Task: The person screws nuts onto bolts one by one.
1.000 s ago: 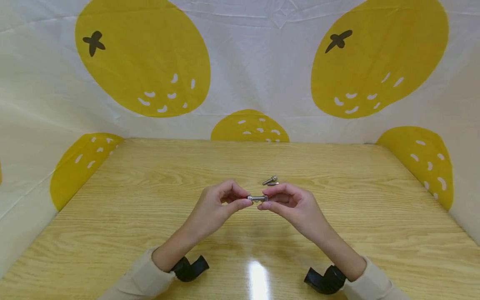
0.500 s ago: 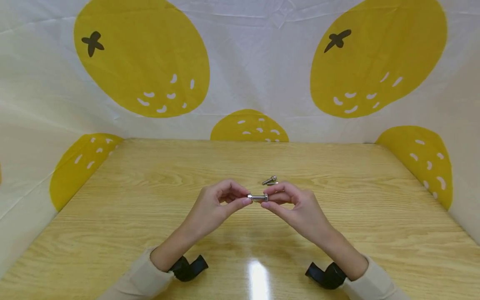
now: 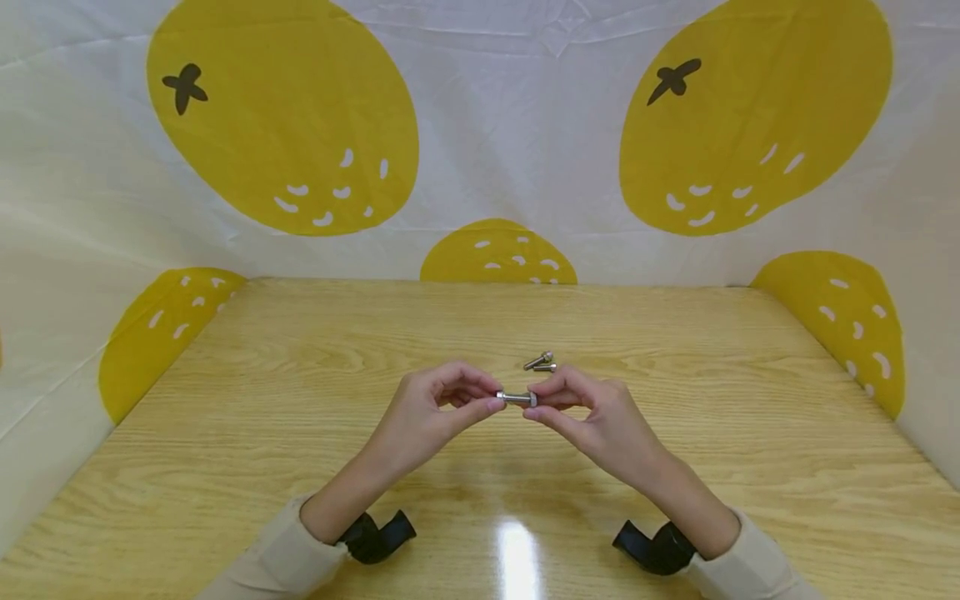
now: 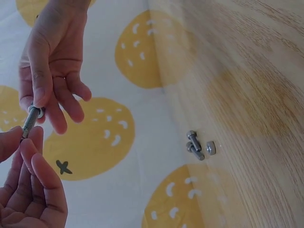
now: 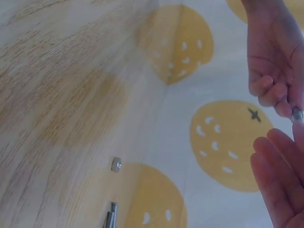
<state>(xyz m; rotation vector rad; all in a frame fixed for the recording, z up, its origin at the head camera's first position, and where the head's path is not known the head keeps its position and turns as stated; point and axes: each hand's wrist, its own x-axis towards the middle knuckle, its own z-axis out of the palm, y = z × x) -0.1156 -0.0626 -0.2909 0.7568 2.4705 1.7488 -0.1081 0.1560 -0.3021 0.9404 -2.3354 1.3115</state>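
A silver bolt (image 3: 517, 398) lies roughly level between both hands, above the table. My left hand (image 3: 438, 408) pinches its left end between thumb and fingers. At the other end is a nut (image 3: 533, 400), which my right hand (image 3: 603, 412) pinches between thumb and index finger. The left wrist view shows the bolt's threads (image 4: 29, 121) bare between the two hands, and the right hand's other fingers (image 4: 71, 97) spread loosely. In the right wrist view most of the bolt is hidden by the fingers.
Just beyond the right hand, two more bolts (image 3: 538, 361) lie together on the wooden table (image 3: 300, 333). A loose nut (image 4: 211, 147) is beside them, seen in the wrist views. White cloth (image 3: 517, 125) with yellow fruit shapes encloses the table's back and sides.
My right thumb and fingers have shifted slightly on the nut, and the right wrist has turned a little. The left hand keeps its pinch nearly still. The bolts on the table stay put.
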